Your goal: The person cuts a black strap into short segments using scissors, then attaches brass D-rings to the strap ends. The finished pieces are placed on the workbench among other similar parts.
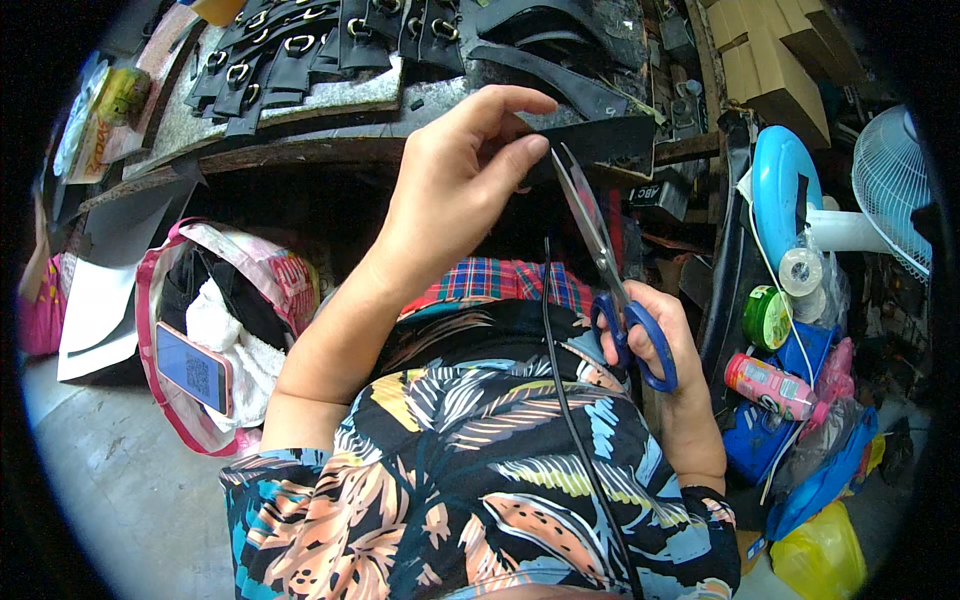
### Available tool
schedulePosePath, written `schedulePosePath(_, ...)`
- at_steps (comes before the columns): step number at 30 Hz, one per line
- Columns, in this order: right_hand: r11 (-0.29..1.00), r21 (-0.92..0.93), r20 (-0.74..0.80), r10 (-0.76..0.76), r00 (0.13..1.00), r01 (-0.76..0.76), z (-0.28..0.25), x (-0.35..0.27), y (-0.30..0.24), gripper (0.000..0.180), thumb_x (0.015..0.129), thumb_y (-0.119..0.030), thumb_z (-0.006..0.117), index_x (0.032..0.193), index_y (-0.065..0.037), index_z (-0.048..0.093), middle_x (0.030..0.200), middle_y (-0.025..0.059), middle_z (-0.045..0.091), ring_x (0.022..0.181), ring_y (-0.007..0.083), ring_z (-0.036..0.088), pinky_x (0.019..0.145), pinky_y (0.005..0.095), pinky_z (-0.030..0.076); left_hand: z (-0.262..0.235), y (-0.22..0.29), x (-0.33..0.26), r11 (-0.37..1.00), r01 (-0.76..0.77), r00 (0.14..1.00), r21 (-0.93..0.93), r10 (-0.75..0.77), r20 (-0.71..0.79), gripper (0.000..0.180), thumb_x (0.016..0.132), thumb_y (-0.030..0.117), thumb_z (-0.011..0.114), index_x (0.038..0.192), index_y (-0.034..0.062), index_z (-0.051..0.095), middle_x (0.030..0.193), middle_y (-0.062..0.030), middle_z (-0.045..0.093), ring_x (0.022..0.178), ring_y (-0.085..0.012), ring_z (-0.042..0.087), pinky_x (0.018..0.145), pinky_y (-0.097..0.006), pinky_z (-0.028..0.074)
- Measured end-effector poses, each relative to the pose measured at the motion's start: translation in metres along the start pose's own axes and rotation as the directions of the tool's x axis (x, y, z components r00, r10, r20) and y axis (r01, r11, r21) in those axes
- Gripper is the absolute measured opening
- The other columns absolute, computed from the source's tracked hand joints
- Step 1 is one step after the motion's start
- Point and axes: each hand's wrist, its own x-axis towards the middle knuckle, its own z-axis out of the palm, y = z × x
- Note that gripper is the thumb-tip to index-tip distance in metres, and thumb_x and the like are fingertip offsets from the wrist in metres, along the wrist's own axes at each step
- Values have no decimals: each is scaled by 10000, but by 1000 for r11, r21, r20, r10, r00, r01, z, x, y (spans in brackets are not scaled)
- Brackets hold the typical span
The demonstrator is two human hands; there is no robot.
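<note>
My left hand (pixel 460 175) is raised at the table's edge, thumb and fingers pinched on the end of a flat black leather-like strip (pixel 612 142). That strip stretches rightward from my fingertips. My right hand (pixel 665 325), lower and to the right, has its fingers through the blue handles of a pair of scissors (pixel 592 215). The blades point up toward the strip, slightly apart at the tips, close beside my left thumb. Whether they touch the strip, I cannot tell. Several black straps with metal rings (pixel 300 45) lie on the table beyond.
Curved black pieces (pixel 545 65) lie at the table's back right. A bag (pixel 215 340) with a phone (pixel 193 368) and white cloth stands left. To the right are a fan (pixel 895 195), a pink bottle (pixel 768 387), a green tape roll (pixel 767 317) and cardboard boxes (pixel 775 75). A black cord (pixel 565 400) hangs down my front.
</note>
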Motion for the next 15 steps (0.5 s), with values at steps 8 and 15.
schedulePosePath(8,990,131,40,-61,997,56,1,6,1,601,862,-530,724,1001,35,573,743,30,584,619,85,570,570,209,449,3,-5,2,847,-314,936,429,353,-13,313,913,-4,656,1219,30,605,929,-76,709,862,-120,690,703,-278,567)
schedulePosePath(15,981,163,47,-110,993,101,3,10,3,573,870,-495,729,1008,39,572,763,27,587,620,81,569,568,206,455,-3,-5,11,909,181,982,-374,-186,24,379,943,79,651,1295,-19,548,1008,-108,711,817,-135,697,696,-272,607)
